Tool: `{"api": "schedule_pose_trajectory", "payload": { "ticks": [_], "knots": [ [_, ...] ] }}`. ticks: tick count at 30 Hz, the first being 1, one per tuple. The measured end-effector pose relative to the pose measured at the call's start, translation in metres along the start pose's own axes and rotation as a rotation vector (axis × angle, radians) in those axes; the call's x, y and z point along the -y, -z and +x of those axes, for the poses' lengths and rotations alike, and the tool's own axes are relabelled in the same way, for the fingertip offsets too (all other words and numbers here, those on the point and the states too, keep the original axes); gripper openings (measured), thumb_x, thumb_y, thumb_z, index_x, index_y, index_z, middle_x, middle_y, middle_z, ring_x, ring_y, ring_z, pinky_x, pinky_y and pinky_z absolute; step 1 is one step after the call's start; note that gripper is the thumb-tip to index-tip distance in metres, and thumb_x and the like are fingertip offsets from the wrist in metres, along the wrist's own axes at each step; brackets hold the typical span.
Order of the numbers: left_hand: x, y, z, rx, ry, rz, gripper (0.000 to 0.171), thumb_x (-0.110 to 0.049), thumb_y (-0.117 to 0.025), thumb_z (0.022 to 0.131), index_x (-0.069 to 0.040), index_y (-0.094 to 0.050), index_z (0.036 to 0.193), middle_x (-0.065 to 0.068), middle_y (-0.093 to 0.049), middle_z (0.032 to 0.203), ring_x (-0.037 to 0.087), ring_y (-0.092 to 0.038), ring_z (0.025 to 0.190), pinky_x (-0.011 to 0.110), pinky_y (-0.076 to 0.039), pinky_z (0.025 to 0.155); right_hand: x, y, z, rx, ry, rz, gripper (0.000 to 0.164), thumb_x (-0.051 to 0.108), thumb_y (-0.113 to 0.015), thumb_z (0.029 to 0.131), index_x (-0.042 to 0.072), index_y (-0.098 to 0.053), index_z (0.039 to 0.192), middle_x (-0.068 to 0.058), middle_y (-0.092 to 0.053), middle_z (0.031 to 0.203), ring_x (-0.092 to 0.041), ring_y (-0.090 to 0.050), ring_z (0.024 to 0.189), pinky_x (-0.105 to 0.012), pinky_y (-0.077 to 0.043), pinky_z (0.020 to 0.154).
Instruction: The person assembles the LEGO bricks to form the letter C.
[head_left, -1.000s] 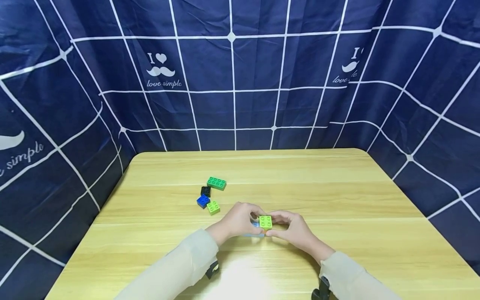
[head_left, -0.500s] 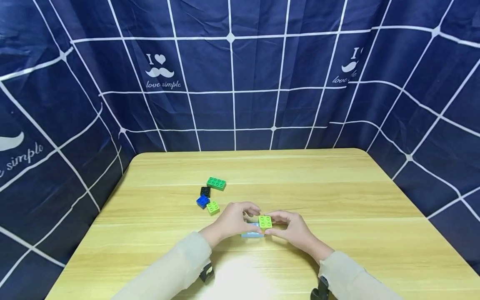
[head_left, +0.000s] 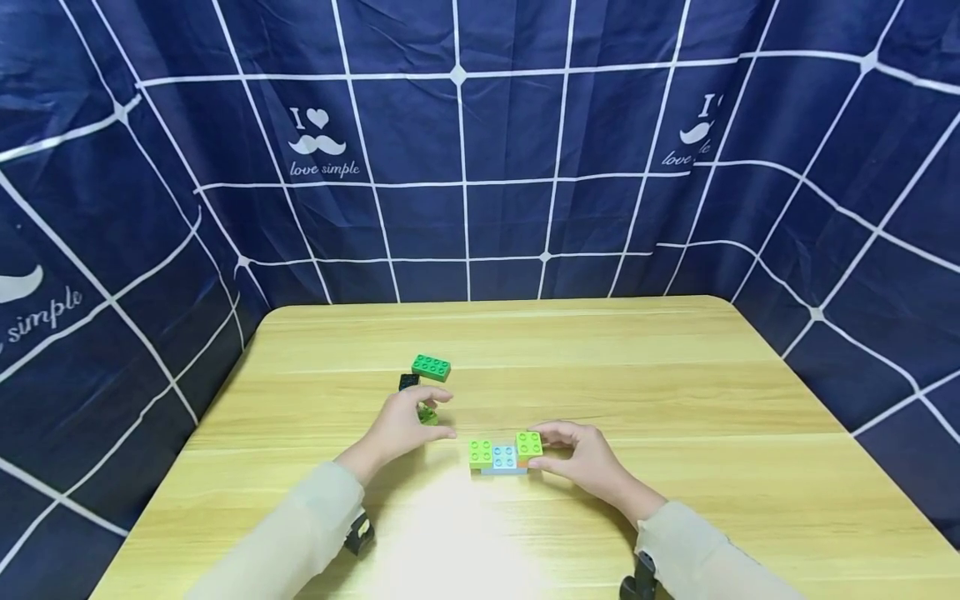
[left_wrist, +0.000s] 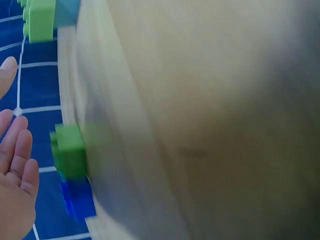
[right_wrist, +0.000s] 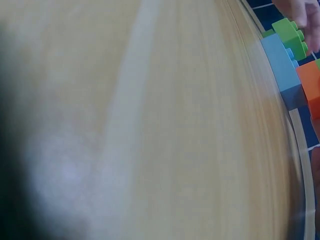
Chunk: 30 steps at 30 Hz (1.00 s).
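A light blue toy building brick lies on the table with a lime brick on its left end. On its right end sits an orange brick, topped by another lime brick. My right hand holds this right-end stack between thumb and fingers. To the left, my left hand is spread around a loose lime brick, thumb and fingers apart and not visibly touching it. A dark blue brick stands beside that one; in the head view the left hand hides it.
Beyond the left hand, a black brick and a long green brick lie on the wooden table. A dark blue curtain with white lines hangs behind the table and along both sides.
My left hand has left the light blue brick and moved left to the loose bricks, uncovering the lime brick on the left end. The right hand stays almost still.
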<state>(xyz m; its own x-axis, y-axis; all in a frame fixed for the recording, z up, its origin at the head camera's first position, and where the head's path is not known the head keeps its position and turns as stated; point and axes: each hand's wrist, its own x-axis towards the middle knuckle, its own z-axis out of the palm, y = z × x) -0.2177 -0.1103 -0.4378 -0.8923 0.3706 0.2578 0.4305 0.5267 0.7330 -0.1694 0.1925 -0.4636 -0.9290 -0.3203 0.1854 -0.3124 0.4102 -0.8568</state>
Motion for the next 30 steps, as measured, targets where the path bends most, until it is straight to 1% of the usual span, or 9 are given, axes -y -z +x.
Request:
{"api": "schedule_pose_trajectory", "payload": {
  "ticks": [3, 6, 10, 13, 16, 20, 24, 27, 30],
  "knots": [
    [0.008, 0.006, -0.005, -0.044, 0.051, 0.030, 0.051, -0.018, -0.087, 0.067, -0.006, -0.068, 0.112, 0.002, -0.066, 0.110, 0.018, -0.059, 0.092, 0.039, -0.049, 0.082, 0.000, 0.000, 0.000, 0.002, 0.002, -0.004, 0.045, 0.029, -0.081, 0.075, 0.013, -0.067, 0.115, 0.004, -0.069, 0.101, -0.015, -0.063, 0.093, -0.033, -0.050, 0.086],
    [0.013, 0.010, -0.009, -0.068, 0.106, 0.056, 0.051, -0.017, -0.088, 0.067, -0.006, -0.068, 0.112, 0.002, -0.066, 0.108, 0.018, -0.058, 0.090, 0.036, -0.050, 0.078, 0.000, 0.000, 0.000, 0.004, 0.004, -0.005, 0.045, 0.029, -0.081, 0.075, 0.013, -0.067, 0.115, 0.004, -0.069, 0.101, -0.015, -0.063, 0.092, -0.032, -0.050, 0.086],
    [0.017, 0.012, -0.011, -0.070, 0.165, 0.066, 0.051, -0.015, -0.087, 0.067, -0.005, -0.068, 0.113, 0.003, -0.066, 0.106, 0.018, -0.056, 0.086, 0.033, -0.048, 0.072, 0.000, 0.000, 0.000, 0.006, 0.013, -0.001, 0.045, 0.028, -0.080, 0.075, 0.012, -0.066, 0.115, 0.004, -0.070, 0.100, -0.015, -0.063, 0.092, -0.032, -0.050, 0.085],
    [0.018, 0.012, -0.012, -0.062, 0.192, 0.070, 0.051, -0.014, -0.087, 0.067, -0.005, -0.068, 0.114, 0.003, -0.065, 0.105, 0.016, -0.054, 0.084, 0.030, -0.047, 0.068, -0.001, -0.001, 0.000, 0.009, 0.018, 0.009, 0.045, 0.027, -0.080, 0.075, 0.011, -0.066, 0.115, 0.002, -0.070, 0.101, -0.016, -0.064, 0.092, -0.032, -0.050, 0.085],
    [0.019, 0.012, -0.012, -0.056, 0.205, 0.084, 0.050, -0.015, -0.087, 0.068, -0.005, -0.068, 0.113, 0.002, -0.066, 0.106, 0.015, -0.054, 0.083, 0.029, -0.047, 0.067, -0.001, -0.001, 0.000, 0.011, 0.009, 0.017, 0.045, 0.024, -0.081, 0.076, 0.010, -0.066, 0.116, 0.001, -0.069, 0.101, -0.017, -0.063, 0.092, -0.033, -0.051, 0.084],
    [0.019, 0.011, -0.012, -0.046, 0.190, 0.117, 0.048, -0.015, -0.087, 0.068, -0.005, -0.069, 0.111, 0.005, -0.066, 0.106, 0.015, -0.055, 0.082, 0.030, -0.048, 0.069, 0.004, -0.001, 0.000, 0.009, -0.007, 0.012, 0.043, 0.016, -0.080, 0.076, 0.008, -0.065, 0.116, -0.002, -0.069, 0.101, -0.020, -0.063, 0.092, -0.036, -0.051, 0.084],
    [0.020, 0.009, -0.012, -0.032, 0.184, 0.141, 0.046, -0.015, -0.087, 0.068, -0.004, -0.069, 0.109, 0.005, -0.067, 0.104, 0.015, -0.055, 0.081, 0.030, -0.048, 0.069, 0.022, 0.001, -0.002, 0.011, 0.005, 0.008, 0.041, 0.009, -0.079, 0.076, 0.002, -0.065, 0.114, -0.008, -0.069, 0.100, -0.024, -0.064, 0.091, -0.041, -0.051, 0.084],
    [0.020, 0.008, -0.012, -0.030, 0.179, 0.145, 0.043, -0.013, -0.086, 0.068, -0.005, -0.070, 0.107, 0.004, -0.067, 0.102, 0.014, -0.055, 0.081, 0.029, -0.049, 0.069, 0.034, 0.002, -0.004, 0.015, 0.005, 0.002, 0.040, 0.008, -0.079, 0.076, 0.000, -0.065, 0.113, -0.010, -0.069, 0.099, -0.025, -0.064, 0.091, -0.042, -0.051, 0.084],
    [0.019, 0.008, -0.012, -0.035, 0.165, 0.142, 0.040, -0.011, -0.085, 0.069, -0.005, -0.070, 0.107, 0.003, -0.067, 0.100, 0.014, -0.057, 0.082, 0.029, -0.050, 0.070, 0.036, 0.002, -0.005, 0.013, -0.003, 0.000, 0.041, 0.008, -0.079, 0.076, 0.001, -0.065, 0.113, -0.009, -0.069, 0.099, -0.025, -0.064, 0.091, -0.042, -0.051, 0.084]
  ]
}}
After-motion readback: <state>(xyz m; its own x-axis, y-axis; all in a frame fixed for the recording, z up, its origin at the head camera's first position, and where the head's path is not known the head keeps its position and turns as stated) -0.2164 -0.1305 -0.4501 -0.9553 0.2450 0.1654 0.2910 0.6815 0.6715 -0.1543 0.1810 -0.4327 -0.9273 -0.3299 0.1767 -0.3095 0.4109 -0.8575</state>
